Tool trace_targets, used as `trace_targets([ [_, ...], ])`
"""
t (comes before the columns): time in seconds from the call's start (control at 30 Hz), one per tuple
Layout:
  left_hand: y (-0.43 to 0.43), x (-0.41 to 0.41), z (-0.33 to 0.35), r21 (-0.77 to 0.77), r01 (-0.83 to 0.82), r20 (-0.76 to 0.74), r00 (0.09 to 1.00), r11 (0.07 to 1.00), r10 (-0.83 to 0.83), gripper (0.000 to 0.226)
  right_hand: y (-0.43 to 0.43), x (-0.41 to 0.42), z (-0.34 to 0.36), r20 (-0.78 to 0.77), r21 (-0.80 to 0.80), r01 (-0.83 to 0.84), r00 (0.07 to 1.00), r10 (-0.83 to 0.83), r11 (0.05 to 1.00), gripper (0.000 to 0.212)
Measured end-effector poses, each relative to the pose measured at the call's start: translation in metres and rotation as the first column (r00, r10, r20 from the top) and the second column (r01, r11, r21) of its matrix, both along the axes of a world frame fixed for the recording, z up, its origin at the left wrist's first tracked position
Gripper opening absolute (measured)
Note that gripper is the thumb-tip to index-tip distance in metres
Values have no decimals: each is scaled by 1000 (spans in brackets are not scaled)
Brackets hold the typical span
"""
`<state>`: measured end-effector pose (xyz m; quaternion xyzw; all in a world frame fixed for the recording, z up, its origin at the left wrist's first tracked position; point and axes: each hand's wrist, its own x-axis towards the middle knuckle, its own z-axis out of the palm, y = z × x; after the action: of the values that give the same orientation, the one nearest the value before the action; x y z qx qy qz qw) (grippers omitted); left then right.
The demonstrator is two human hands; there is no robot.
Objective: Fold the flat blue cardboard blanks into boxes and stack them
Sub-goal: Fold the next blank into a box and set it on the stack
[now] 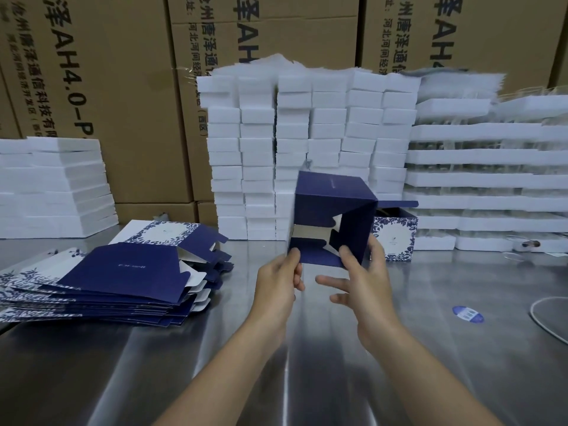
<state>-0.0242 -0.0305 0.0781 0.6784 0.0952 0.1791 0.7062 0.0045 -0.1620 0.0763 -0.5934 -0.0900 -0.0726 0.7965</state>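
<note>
The half-folded blue box [333, 210] is held up off the desk [276, 364], about the middle of the scene, with its open end turned toward the person so the notched flaps inside show. The left hand [278, 279] pinches the box's lower left corner between thumb and curled fingers. The right hand [365, 273] grips the lower edge of the right wall with thumb and forefinger, while its other fingers splay loosely below the box.

Just behind and to the right stands a finished box [396, 238] with a blue leaf pattern on white, its lid flap raised. On the left of the desk lies a fanned pile of flat blanks [116, 281], dark blue with the same leafy print.

Farther back, white foam blocks [307, 142] are stacked in tall columns, with long white trays [479, 179] to their right and another white stack [52, 186] on the far left. Brown cartons [107, 87] with printed lettering fill the wall behind. A blue oval sticker [467, 314] and a loop of white cable [547, 321] lie on the desk at near right.
</note>
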Motion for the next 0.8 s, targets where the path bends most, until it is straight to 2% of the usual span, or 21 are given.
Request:
trace_targets([
  [0.1, 5, -2, 3, 78, 205, -19, 979, 976, -204, 33, -5, 3, 1, 17, 13, 90, 996, -90, 996, 37],
  [0.17, 10, -5, 8, 188, 348, -117, 936, 918, -331, 19, -10, 7, 1, 8, 16, 149, 989, -149, 989, 28],
  [0.2, 12, -7, 9, 250, 374, -168, 925, 893, -341, 13, -12, 9, 2, 7, 12, 179, 984, -179, 984, 24],
  [0.23, 13, -9, 10, 285, 357, -191, 931, 890, -312, 9, -15, 11, 2, 7, 3, 208, 978, -208, 978, 21],
  [0.3, 15, -10, 10, 249, 207, -143, 974, 946, -175, 23, -20, 16, 1, 20, -18, 256, 967, -255, 967, 16],
  [0.4, 17, -9, 12, 133, -1, 46, 999, 991, -6, 57, -26, 22, -2, 59, -84, 271, 962, -267, 959, 15],
  [0.5, 22, -4, 15, 90, -53, 214, 976, 995, 33, 78, -26, 25, -7, 153, -201, 271, 958, -243, 942, 16],
  [0.57, 25, -4, 13, 152, -43, 282, 960, 987, -2, 81, -23, 26, -10, 235, -306, 293, 945, -226, 906, 18],
  [0.63, 27, -3, 10, 302, -61, 309, 950, 951, -37, 76, -19, 26, -13, 280, -386, 316, 935, -217, 867, 22],
  [0.73, 31, 1, 6, 425, -114, 340, 939, 898, -42, 63, -18, 24, -12, 279, -381, 325, 933, -227, 866, 33],
  [0.8, 31, -1, 4, 476, -97, 352, 932, 874, -89, 65, -19, 23, -12, 275, -333, 335, 929, -249, 881, 42],
])
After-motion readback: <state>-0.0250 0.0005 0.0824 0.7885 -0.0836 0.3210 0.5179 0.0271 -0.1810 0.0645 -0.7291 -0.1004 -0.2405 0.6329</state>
